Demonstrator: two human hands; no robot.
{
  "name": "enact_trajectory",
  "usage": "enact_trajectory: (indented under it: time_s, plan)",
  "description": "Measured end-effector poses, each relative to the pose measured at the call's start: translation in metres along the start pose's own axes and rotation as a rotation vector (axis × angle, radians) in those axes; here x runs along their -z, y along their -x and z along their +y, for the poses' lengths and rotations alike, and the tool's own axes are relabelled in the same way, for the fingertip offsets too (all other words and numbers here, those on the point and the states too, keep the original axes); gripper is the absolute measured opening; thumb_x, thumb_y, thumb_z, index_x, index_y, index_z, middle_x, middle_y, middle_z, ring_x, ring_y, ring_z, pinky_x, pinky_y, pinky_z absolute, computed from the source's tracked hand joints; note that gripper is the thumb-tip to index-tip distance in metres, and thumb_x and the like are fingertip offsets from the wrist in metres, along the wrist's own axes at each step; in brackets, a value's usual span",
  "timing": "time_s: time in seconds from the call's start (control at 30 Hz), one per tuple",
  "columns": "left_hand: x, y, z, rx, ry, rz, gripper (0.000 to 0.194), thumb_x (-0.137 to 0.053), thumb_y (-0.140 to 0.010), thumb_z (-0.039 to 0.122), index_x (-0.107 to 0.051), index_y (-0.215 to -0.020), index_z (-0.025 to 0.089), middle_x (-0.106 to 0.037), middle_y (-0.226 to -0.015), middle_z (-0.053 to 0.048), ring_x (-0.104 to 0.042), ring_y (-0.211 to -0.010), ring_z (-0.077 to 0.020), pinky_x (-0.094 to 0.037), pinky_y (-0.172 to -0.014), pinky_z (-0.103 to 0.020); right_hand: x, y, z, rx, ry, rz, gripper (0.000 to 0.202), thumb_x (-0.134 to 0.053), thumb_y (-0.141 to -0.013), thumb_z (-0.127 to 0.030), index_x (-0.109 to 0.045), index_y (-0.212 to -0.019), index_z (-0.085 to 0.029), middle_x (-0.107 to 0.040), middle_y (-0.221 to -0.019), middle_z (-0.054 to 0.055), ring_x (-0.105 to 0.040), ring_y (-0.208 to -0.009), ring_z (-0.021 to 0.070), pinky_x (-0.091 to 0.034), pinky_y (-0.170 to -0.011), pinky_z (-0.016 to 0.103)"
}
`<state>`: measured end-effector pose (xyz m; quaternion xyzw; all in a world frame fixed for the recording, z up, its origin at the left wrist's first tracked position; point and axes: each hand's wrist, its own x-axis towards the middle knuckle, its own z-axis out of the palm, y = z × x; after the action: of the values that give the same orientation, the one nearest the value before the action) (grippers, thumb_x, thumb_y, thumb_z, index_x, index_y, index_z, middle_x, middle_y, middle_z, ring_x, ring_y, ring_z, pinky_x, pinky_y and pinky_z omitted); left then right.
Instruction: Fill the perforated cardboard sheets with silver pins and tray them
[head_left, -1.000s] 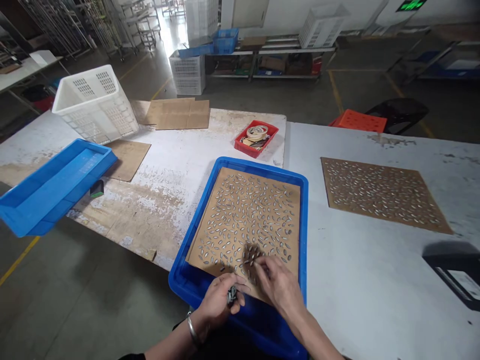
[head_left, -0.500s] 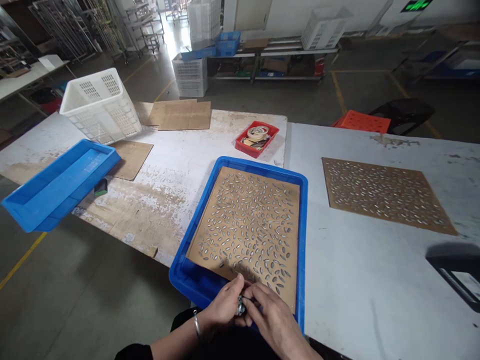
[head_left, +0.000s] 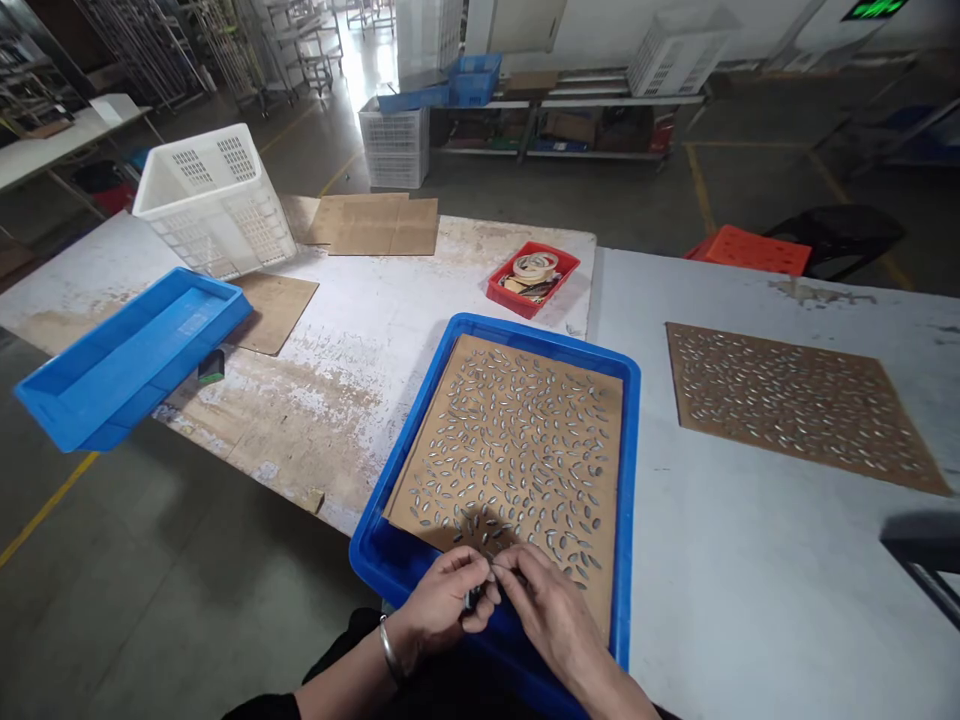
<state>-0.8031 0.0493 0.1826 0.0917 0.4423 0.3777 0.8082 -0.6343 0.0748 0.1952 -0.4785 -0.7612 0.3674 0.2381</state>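
Observation:
My left hand (head_left: 450,597), with a bracelet at the wrist, is closed; small dark, shiny metal pieces (head_left: 472,598) show between its curled fingers. My right hand (head_left: 551,612) pinches at its fingertips right against the left thumb and finger. What lies in that pinch is too small to make out. Both hands are over the near edge of a brown cardboard sheet (head_left: 517,450), which is covered with many small leaf-shaped metal pieces. That sheet sits inside a blue plastic tray (head_left: 631,480).
Another cardboard sheet (head_left: 795,400) with similar pieces lies at the right. Beyond the tray is a red box (head_left: 517,298) holding tape rolls. On the left are a blue bin (head_left: 135,350), a white crate (head_left: 225,225) and flat cardboard (head_left: 382,225). A black object (head_left: 926,560) stands at the right edge.
The fingertips of my two hands have come together, and the left thumb has bent down from its raised position. The whole view has shifted slightly, so the table things sit further right.

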Motion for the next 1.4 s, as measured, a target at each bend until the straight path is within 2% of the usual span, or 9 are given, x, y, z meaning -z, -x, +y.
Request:
enact_trajectory:
  time_s: [0.1,0.2,0.3,0.6,0.87,1.03,1.17,1.27,1.4]
  plan:
    - [0.006,-0.004,-0.004,0.044,0.141,0.036,0.041,-0.087,-0.07,0.043,-0.06,-0.081,0.014,-0.066,-0.069,-0.003,-0.053,-0.048,-0.0078,-0.026,-0.042,-0.02,0.001,-0.012,0.014,-0.089,0.008,0.004,0.031,-0.042,-0.105,-0.042,-0.057,-0.084,-0.025,-0.064,-0.082,0.003,-0.064,-0.075,0.0183,-0.052,-0.069,0.031]
    - [0.014,-0.006,-0.005,0.138,0.335,0.077,0.032,-0.085,-0.069,0.025,-0.066,-0.088,0.009,-0.072,-0.083,-0.01,-0.067,-0.067,-0.0123,-0.048,-0.06,-0.021,0.005,-0.028,0.037,-0.185,0.082,0.085,0.032,-0.042,-0.102,-0.047,-0.059,-0.087,-0.024,-0.067,-0.086,0.006,-0.066,-0.08,0.0221,-0.053,-0.074,0.035]
    - [0.019,-0.006,-0.007,0.186,0.355,0.048,0.03,-0.081,-0.071,0.02,-0.069,-0.095,0.006,-0.075,-0.09,-0.014,-0.07,-0.073,-0.0147,-0.052,-0.068,-0.024,0.004,-0.043,0.052,-0.242,0.146,0.055,0.029,-0.042,-0.099,-0.043,-0.06,-0.086,-0.023,-0.069,-0.089,0.007,-0.067,-0.085,0.0241,-0.052,-0.076,0.037]
    - [0.017,-0.003,-0.006,0.041,0.005,0.023,0.056,-0.081,-0.071,0.061,-0.055,-0.092,0.016,-0.076,-0.083,-0.012,-0.057,-0.045,-0.0115,-0.028,-0.04,-0.022,-0.021,-0.055,0.051,-0.235,0.354,-0.025,0.025,-0.044,-0.099,-0.03,-0.06,-0.082,-0.022,-0.068,-0.085,0.008,-0.067,-0.079,0.023,-0.05,-0.071,0.034]
    - [0.012,-0.005,-0.002,-0.011,-0.099,0.077,0.057,-0.078,-0.072,0.067,-0.055,-0.081,0.016,-0.068,-0.07,-0.004,-0.044,-0.038,-0.0057,-0.022,-0.039,-0.022,-0.009,-0.031,0.053,-0.149,0.291,0.185,0.032,-0.044,-0.104,-0.044,-0.062,-0.09,-0.022,-0.067,-0.088,0.006,-0.065,-0.076,0.0199,-0.049,-0.068,0.031]
    - [0.008,-0.006,-0.004,-0.018,-0.063,0.051,0.054,-0.076,-0.074,0.06,-0.067,-0.094,0.011,-0.07,-0.08,-0.007,-0.053,-0.047,-0.0097,-0.031,-0.043,-0.025,-0.003,0.005,0.032,-0.112,0.169,0.181,0.035,-0.045,-0.105,-0.047,-0.062,-0.086,-0.023,-0.066,-0.083,0.004,-0.066,-0.074,0.0191,-0.052,-0.066,0.031]
    - [0.001,-0.003,-0.008,0.005,-0.171,-0.054,0.051,-0.065,-0.083,0.065,-0.066,-0.088,0.014,-0.06,-0.058,-0.001,-0.049,-0.043,-0.0103,-0.031,-0.044,-0.025,-0.005,0.02,0.004,0.006,0.117,0.039,0.024,-0.048,-0.105,-0.038,-0.069,-0.108,-0.026,-0.069,-0.095,0.006,-0.068,-0.087,0.021,-0.057,-0.077,0.035]
    - [-0.007,-0.001,-0.009,-0.004,-0.295,-0.06,0.064,-0.051,-0.089,0.075,-0.067,-0.095,0.013,-0.054,-0.051,0.002,-0.045,-0.043,-0.0099,-0.031,-0.046,-0.025,-0.009,0.024,-0.004,0.063,0.185,0.031,0.025,-0.048,-0.104,-0.031,-0.069,-0.118,-0.028,-0.071,-0.101,0.006,-0.068,-0.092,0.0226,-0.057,-0.081,0.039]
    - [-0.013,-0.001,-0.007,-0.038,-0.375,-0.027,0.081,-0.047,-0.081,0.088,-0.062,-0.108,0.014,-0.057,-0.06,0.002,-0.051,-0.047,-0.0114,-0.036,-0.048,-0.025,-0.013,0.027,0.0,0.05,0.184,0.054,0.021,-0.047,-0.102,-0.025,-0.068,-0.104,-0.026,-0.07,-0.098,0.005,-0.067,-0.088,0.0228,-0.055,-0.081,0.041]
